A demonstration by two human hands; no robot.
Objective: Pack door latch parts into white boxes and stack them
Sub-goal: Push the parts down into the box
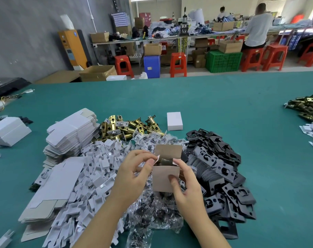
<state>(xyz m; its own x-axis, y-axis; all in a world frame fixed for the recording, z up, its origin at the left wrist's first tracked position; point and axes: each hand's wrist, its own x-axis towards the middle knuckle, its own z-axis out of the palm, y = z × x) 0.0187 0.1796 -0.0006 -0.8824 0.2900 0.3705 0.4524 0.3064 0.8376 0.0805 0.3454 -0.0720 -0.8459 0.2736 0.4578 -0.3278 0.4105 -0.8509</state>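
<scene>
I hold a small open box [165, 179] above the piles, its grey inner flaps up and a dark latch part showing inside. My right hand [185, 187] grips the box from the right, thumb on its front face. My left hand [134, 169] pinches the small left side flap at the box top. One packed, closed white box [174, 121] stands on the green table [223, 108] behind. Brass latch bolts [130, 127] lie heaped at centre, black strike plates [222, 169] to the right, bagged screws [152, 212] below the box.
Flat white box blanks [71, 133] are stacked at left, over a spread of white card inserts [91, 185]. White boxes [7, 130] sit at far left. More latches [308, 106] lie at the right edge. People work at benches far behind.
</scene>
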